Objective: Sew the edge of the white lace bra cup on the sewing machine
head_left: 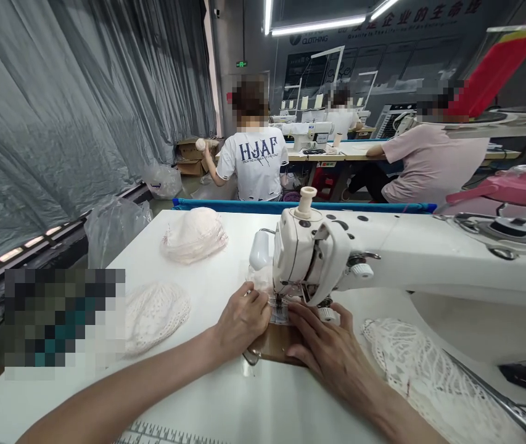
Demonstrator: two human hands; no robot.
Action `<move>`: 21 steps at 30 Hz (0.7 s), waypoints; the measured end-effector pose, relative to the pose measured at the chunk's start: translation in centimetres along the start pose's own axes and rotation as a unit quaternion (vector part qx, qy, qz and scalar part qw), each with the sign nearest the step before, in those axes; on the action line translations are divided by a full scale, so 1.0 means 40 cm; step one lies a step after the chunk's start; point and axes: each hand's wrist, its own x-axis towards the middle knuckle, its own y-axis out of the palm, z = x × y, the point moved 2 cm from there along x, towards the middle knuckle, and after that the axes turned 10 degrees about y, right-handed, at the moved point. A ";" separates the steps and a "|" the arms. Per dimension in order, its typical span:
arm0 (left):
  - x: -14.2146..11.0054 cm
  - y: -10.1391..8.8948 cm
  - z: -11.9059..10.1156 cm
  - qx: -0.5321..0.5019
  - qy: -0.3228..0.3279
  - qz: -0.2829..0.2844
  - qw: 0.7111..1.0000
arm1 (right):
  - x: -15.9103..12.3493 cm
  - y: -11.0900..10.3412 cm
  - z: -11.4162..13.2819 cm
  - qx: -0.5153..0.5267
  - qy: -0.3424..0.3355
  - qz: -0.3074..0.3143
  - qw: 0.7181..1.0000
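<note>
A white sewing machine (299, 246) stands on the table, its needle and presser foot low between my two hands. Pale, sheer lace fabric (261, 277) lies under and behind the needle. My left hand (246, 316) is closed, pinching the edge of this fabric just left of the presser foot. My right hand (330, 345) lies to the right of the needle, fingers stretched flat over the brown plate (277, 344) and pressing near the foot. The fabric under the right fingertips is mostly hidden.
White lace pieces (156, 316) and a pale fabric pile (195, 235) lie at left. More lace (429, 370) and long metal tweezers or scissors (498, 398) lie at right. A ruler (165, 434) marks the front edge. Co-workers (256, 161) sit beyond the table.
</note>
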 end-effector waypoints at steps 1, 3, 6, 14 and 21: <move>-0.009 -0.010 -0.009 0.008 -0.002 0.002 1.000 | -0.001 -0.002 0.005 0.006 -0.003 0.001 1.000; -0.035 -0.040 -0.034 0.012 -0.002 0.007 1.000 | -0.006 -0.006 0.019 0.024 -0.015 0.000 1.000; -0.081 -0.100 -0.082 0.003 -0.009 0.036 0.999 | -0.018 -0.008 0.048 0.052 -0.026 0.000 0.998; -0.177 -0.231 -0.184 -0.062 -0.072 0.128 0.987 | -0.050 -0.017 0.104 0.089 -0.084 -0.018 0.992; -0.164 -0.238 -0.151 -0.237 -0.103 0.206 0.944 | -0.061 -0.044 0.098 0.106 -0.172 -0.024 0.979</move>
